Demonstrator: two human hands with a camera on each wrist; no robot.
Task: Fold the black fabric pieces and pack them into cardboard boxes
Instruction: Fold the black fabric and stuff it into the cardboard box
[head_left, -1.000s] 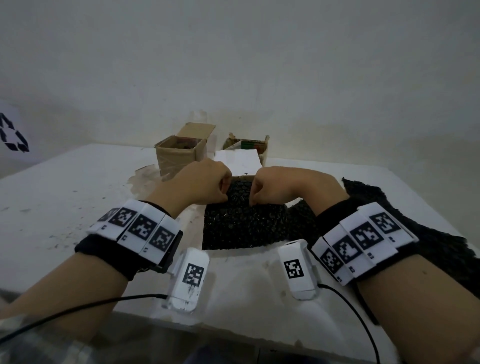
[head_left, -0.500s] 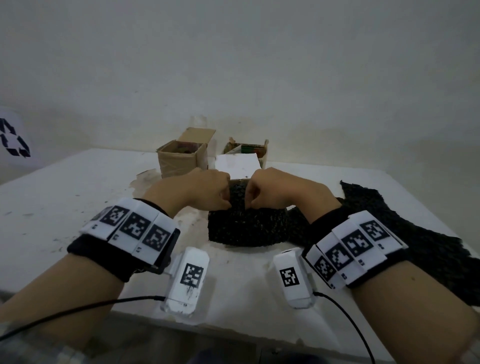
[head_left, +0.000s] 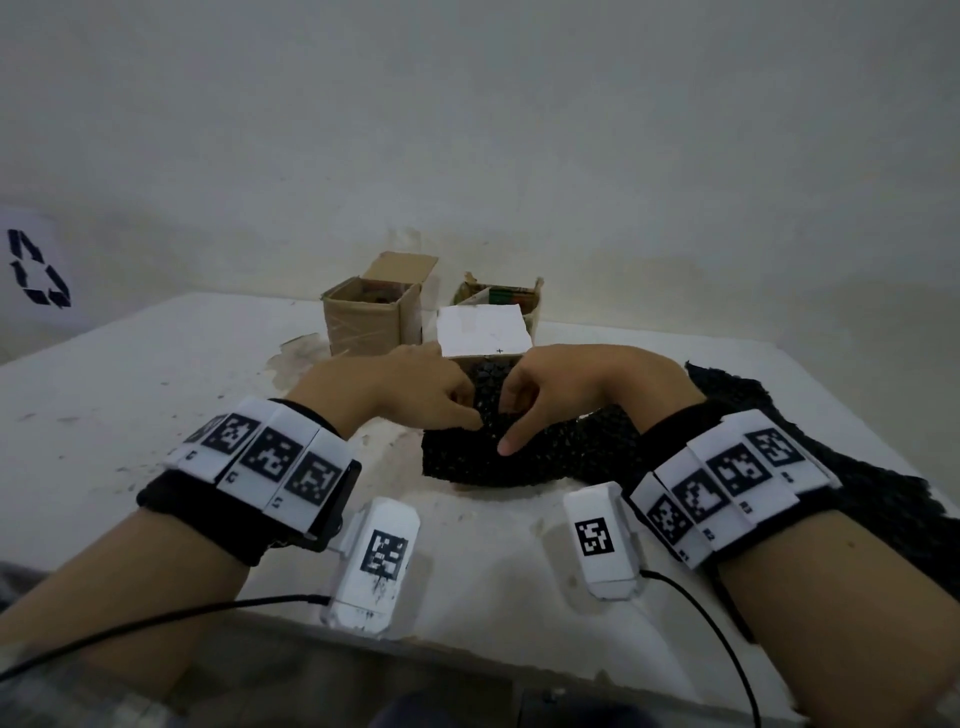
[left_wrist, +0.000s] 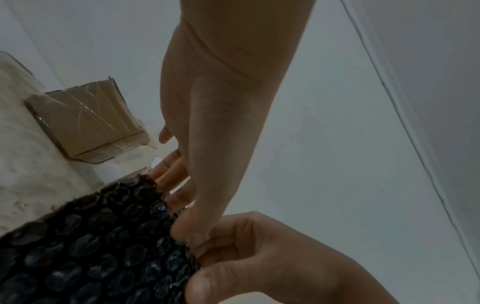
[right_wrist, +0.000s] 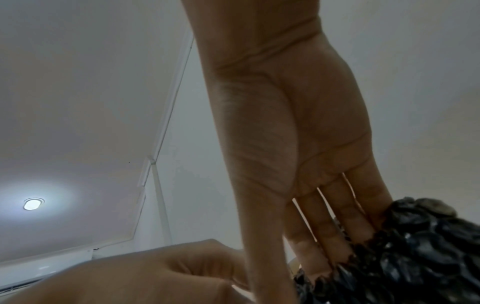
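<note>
**Both hands on a folded black piece**

The black fabric piece (head_left: 498, 452), bumpy and glossy like bubble wrap, lies folded on the white surface (head_left: 130, 395). The left hand (head_left: 415, 395) and right hand (head_left: 566, 384) pinch its raised far edge with curled fingers (left_wrist: 176, 172). Behind stand an open cardboard box (head_left: 363, 322), contents unclear, and a second box (head_left: 498, 299) perhaps holding coloured items.

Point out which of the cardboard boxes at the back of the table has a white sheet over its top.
The right-hand box: a white sheet leans over its front. The taped brown box to its left stands open, flap up.
</note>
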